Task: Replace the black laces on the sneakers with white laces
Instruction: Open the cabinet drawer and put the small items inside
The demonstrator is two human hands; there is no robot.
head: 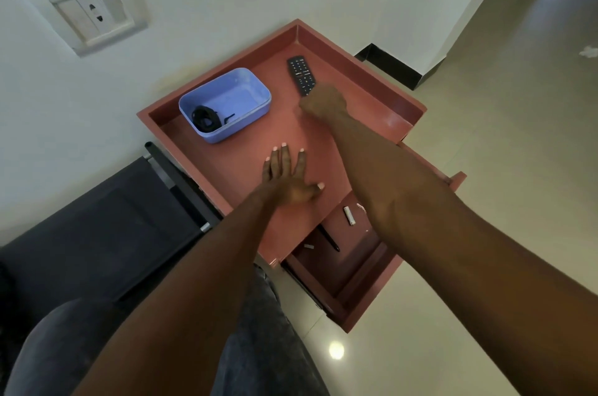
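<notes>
Coiled black laces (pixel 204 119) lie in a light-blue plastic tub (pixel 255 106) at the back left of a red bedside table (pixel 233 166). My left hand (pixel 286 174) rests flat on the table top, fingers straight and spread, in front of the tub. My right hand (pixel 323 103) reaches across to the near end of a black remote control (pixel 299 72). Its knuckles face the camera and its fingers are hidden, so I cannot tell whether it holds the remote. No sneakers or white laces are in view.
The table top has a raised rim (pixel 365 70) and stands against a white wall with a socket (pixel 94 15). Below it a drawer (pixel 348 269) is pulled out, with a black pen (pixel 330 238) and small white pieces inside. A dark seat (pixel 106 217) is on the left, tiled floor on the right.
</notes>
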